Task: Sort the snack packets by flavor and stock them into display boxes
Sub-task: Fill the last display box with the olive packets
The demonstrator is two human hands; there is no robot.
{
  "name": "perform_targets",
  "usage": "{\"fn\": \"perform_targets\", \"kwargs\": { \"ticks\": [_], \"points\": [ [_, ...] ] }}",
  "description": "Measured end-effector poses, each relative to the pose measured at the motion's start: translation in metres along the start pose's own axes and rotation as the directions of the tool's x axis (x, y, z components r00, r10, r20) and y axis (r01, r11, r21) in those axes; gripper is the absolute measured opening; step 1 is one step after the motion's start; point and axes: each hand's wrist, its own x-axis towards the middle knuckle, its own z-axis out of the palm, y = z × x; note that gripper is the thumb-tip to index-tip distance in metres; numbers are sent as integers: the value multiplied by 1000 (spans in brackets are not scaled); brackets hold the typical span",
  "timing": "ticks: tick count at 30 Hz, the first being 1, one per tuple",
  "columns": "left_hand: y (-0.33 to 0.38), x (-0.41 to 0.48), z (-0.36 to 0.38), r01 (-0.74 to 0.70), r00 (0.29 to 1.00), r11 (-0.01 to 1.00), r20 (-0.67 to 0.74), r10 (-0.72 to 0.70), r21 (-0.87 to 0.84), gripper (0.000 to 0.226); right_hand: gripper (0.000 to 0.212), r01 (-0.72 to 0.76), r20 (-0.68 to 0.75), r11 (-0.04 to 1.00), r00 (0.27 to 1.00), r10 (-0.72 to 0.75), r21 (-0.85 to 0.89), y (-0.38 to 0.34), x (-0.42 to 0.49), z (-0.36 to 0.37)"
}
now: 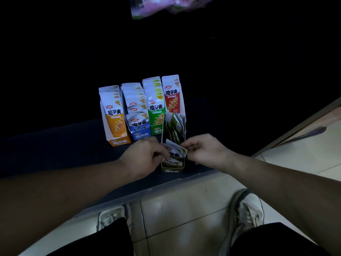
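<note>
Four display boxes stand in a row on the dark mat: an orange box (pixel 118 141), a blue box (pixel 141 134), a green box (pixel 156 130) and a red box (pixel 173 100), each filled with upright packets. In front of the red one sits an olive box (pixel 171 169) holding dark green packets (pixel 174 130). My left hand (pixel 145 156) and my right hand (pixel 204 150) pinch the two sides of the front olive packets (pixel 175 154) standing in that box.
The dark mat (pixel 73 145) ends at a pale edge near my feet. Beige floor tiles (pixel 184 209) and my two shoes lie below. A crumpled pink plastic bag (pixel 166 6) lies at the far top. A strip of tiled floor runs along the right.
</note>
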Motion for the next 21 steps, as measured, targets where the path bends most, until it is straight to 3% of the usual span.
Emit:
{"fn": "perform_targets", "kwargs": {
  "ticks": [3,7,12,15,18,21],
  "points": [
    [4,5,-6,101,992,986,-68,-111,-129,22,11,11,-41,1000,999,-11,-1,-1,1,1],
    [6,7,-11,168,979,968,-83,-186,-186,38,24,44,-34,999,998,-45,-28,-2,-5,4],
    [3,0,-2,130,991,970,21,-129,-207,11,25,-23,72,1000,997,24,-14,-6,-5,3],
    [10,-1,1,128,990,976,-32,-136,-177,12,20,-54,-64,995,996,59,86,-10,1,0],
    [12,1,2,124,992,980,10,-124,-153,10,8,-11,-189,999,982,17,30,-7,9,-4],
    [7,-5,5,157,987,962,80,-142,-224,5,25,-14,-206,998,979,1,-60,-4,18,-4]
  ]
}}
